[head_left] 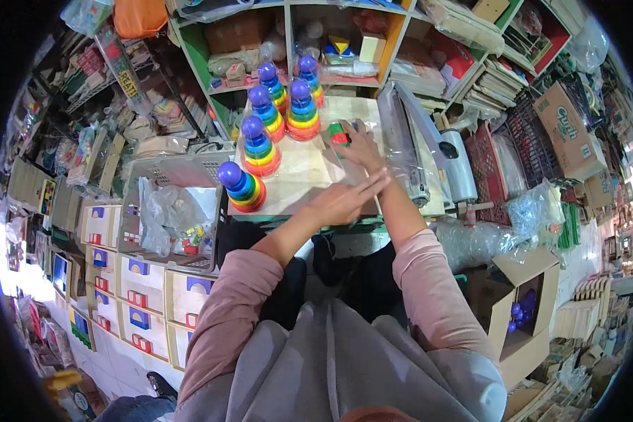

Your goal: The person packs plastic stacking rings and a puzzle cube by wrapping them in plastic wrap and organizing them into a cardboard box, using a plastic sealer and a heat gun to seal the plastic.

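My right hand (361,149) reaches over the wooden worktop (295,169), its fingers curled round a small green and red object (340,136) whose kind I cannot make out. My left hand (344,202) has its fingers stretched out and crosses close to my right wrist; nothing shows in it. To the left stand several rainbow ring stackers, each topped with a purple ball. The nearest stacker (241,186) is by the front left corner, and another stacker (302,112) is close to the object in my right hand.
A bag sealer (408,141) lies along the right side of the worktop, beside a roll of clear film (459,165). At left are a grey crate (172,264) with plastic bags and wooden trays of blocks. An opened carton (541,309) holds purple balls. Shelves rise behind.
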